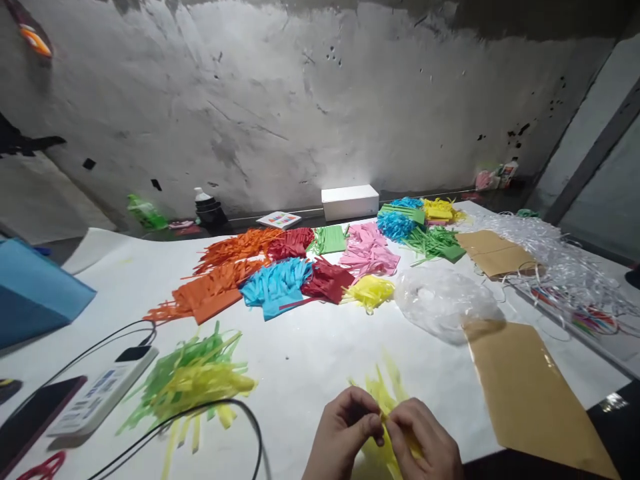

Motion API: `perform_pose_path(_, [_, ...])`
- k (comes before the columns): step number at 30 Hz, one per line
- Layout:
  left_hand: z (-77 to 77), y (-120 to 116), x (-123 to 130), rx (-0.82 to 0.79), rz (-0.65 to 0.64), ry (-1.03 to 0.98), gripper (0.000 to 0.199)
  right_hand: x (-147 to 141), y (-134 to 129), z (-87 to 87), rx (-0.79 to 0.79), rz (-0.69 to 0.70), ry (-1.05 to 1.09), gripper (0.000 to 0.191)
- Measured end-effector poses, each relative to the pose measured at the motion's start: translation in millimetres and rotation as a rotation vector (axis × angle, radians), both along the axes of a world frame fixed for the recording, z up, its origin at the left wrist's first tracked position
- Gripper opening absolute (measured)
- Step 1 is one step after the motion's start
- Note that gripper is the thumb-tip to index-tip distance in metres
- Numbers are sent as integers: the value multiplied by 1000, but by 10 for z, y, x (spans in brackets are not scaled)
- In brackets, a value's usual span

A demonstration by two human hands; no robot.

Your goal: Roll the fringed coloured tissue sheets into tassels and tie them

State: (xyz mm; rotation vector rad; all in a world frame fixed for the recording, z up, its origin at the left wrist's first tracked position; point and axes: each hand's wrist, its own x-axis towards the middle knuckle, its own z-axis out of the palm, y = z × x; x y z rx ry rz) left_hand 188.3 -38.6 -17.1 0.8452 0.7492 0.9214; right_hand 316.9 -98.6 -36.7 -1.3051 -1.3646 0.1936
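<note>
Both hands meet low in the head view, over the white table covering. My left hand pinches a bunch of yellow tissue-paper fringe with thumb and fingertips. Close against it, my right hand grips the same fringe, its fingers curled. Thin yellow strips stick out above and below the fingers, slightly blurred. To the left lies a pile of green and yellow fringe. A smaller yellow fringe bundle rests beyond my hands, beside a clear plastic bag.
Orange, blue, red and pink fringe bundles lie across the middle. Brown cardboard is at right. A power strip, a black cable and a phone are at left. A white box stands by the wall.
</note>
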Motion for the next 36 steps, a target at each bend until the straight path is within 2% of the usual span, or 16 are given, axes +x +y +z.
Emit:
perform_pose_path(3, [9,-25,-155,15,26,-28,32,-143,19,59,-73,114,57,22])
perform_pose_path(9, [-31,-75,-399,35,66,-47,28,-264,1,160,-150,225,87,21])
perform_pose_path(12, [-22,-100,-454,38,69,-41,28,-279,-1,195,-130,250,27,16])
perform_pose_path(16, [-7,-117,-511,77,42,-1,27,-239,6,238,-55,303,-174,15])
perform_pose_path(19, [2,-155,-566,188,33,70,17,-174,10,318,-36,399,-279,18])
perform_pose_path(22, [20,-206,-623,371,15,129,6,-100,4,431,-92,519,-295,20])
perform_pose_path(25, [46,-240,-656,510,-41,155,7,-47,-9,507,-156,579,-296,19])
perform_pose_path(28, [75,-244,-665,603,-92,169,9,-43,-27,519,-169,590,-311,18])
perform_pose_path(32, [121,-231,-675,762,-75,292,15,-91,-54,502,-82,512,-332,18])
perform_pose_path(36, [172,-232,-689,880,-55,392,23,-137,-81,493,-80,490,-288,19])
